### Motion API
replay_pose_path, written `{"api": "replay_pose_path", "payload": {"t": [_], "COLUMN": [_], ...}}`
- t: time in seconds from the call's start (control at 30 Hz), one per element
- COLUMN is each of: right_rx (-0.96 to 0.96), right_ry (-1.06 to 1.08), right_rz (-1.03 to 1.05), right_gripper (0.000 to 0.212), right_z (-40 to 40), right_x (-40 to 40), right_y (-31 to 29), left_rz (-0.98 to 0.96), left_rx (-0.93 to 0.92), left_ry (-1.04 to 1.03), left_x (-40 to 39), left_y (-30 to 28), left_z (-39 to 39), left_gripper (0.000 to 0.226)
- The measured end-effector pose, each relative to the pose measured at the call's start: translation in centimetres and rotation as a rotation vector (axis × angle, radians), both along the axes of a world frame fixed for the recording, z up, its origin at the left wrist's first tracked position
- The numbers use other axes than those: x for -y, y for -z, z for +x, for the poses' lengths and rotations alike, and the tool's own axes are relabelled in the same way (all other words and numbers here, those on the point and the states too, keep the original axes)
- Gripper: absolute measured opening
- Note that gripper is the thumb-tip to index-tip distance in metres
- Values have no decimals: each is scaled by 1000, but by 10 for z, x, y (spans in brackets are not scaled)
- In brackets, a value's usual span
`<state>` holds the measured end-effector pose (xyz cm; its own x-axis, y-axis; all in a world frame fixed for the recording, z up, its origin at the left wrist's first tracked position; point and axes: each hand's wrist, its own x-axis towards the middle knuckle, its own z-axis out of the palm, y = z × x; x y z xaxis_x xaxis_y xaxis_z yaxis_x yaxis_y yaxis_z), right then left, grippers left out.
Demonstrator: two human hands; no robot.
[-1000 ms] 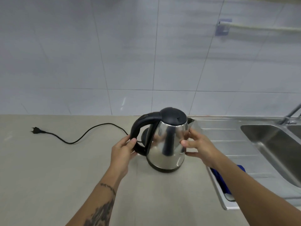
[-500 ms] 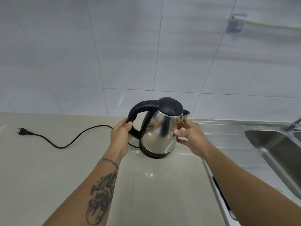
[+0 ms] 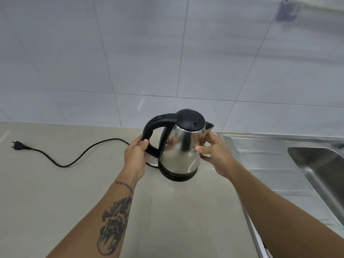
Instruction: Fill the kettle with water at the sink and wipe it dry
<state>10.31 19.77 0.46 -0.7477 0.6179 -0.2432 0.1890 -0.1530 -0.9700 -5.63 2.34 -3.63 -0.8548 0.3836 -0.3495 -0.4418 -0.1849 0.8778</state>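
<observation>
**Kettle gripped on counter, filling not begun**

Since the earlier frame, view and kettle [image 3: 179, 146] have shifted slightly; grips unchanged. Left hand [image 3: 136, 152] curls its fingers round the black handle; right hand [image 3: 214, 152] presses fingers and thumb against the steel body. Kettle stands on the counter [image 3: 55, 192], lid closed, well left of the sink [image 3: 320, 168]. Filling and wiping remain. Shell appears polished, dry.

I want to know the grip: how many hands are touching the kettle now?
2. The left hand grips the black handle of the kettle; the right hand holds its steel body below the spout.
</observation>
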Motion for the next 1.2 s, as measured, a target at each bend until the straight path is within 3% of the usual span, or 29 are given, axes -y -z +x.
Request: {"api": "replay_pose_path", "payload": {"t": [0.57, 0.8, 0.9, 1.07, 1.13, 1.2], "right_rx": [-16, -69, -58, -22, 21, 98], "right_ry": [91, 111, 86, 29, 23, 19], "right_rz": [55, -6, -12, -72, -40, 18], "right_gripper": [33, 50, 33, 38, 32, 39], "right_z": [31, 41, 44, 47, 49, 57], "right_x": [40, 46, 44, 38, 40, 44], "right_y": [11, 15, 19, 23, 19, 18], "left_rz": [1, -1, -29, -134, -199, -331], "left_rx": [28, 38, 34, -11, -37, -100], "left_ry": [64, 31, 40, 84, 108, 107], "left_x": [26, 37, 38, 39, 45, 56], "left_y": [10, 12, 12, 6, 7, 9], "left_z": [19, 36, 39, 46, 51, 58], "left_gripper": [37, 36, 36, 36, 41, 46]}}
